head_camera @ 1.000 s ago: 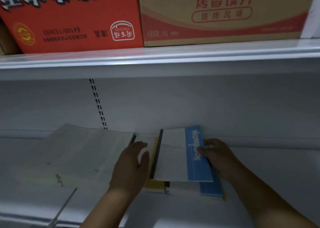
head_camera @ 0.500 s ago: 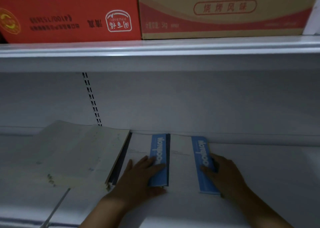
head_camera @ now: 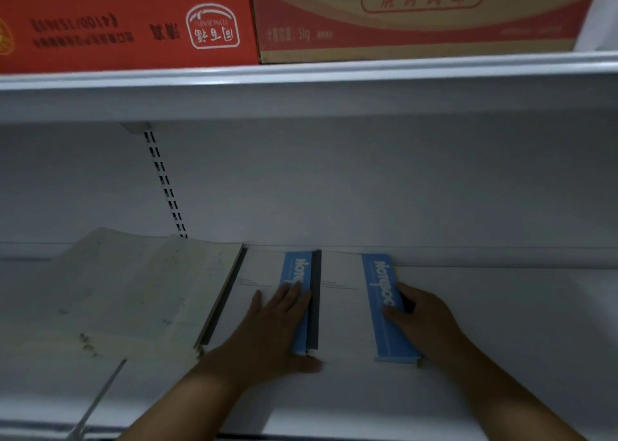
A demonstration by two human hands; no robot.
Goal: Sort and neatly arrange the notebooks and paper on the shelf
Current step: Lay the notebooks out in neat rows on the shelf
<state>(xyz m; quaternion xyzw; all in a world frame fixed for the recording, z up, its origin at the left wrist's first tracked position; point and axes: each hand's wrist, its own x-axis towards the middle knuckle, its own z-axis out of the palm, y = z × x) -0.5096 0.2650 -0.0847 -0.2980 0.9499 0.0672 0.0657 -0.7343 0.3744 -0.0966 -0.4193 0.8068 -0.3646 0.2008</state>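
Left grip [head_camera: 277,323] lies flat on the left notebook [head_camera: 262,273], fingers straight, pressing only; right grip [head_camera: 424,317] pinches the outer edge of the right notebook [head_camera: 344,307], thumb on its blue band; both notebooks lie flat side by side on the shelf [head_camera: 518,323], just right of the paper stack [head_camera: 133,290]. Risks, my read: a flat palm has no real hold, so a push could skew that notebook; the stack's front corner looks ragged, a leftward shove could catch it; tugging the pinched edge might lift only the cover.
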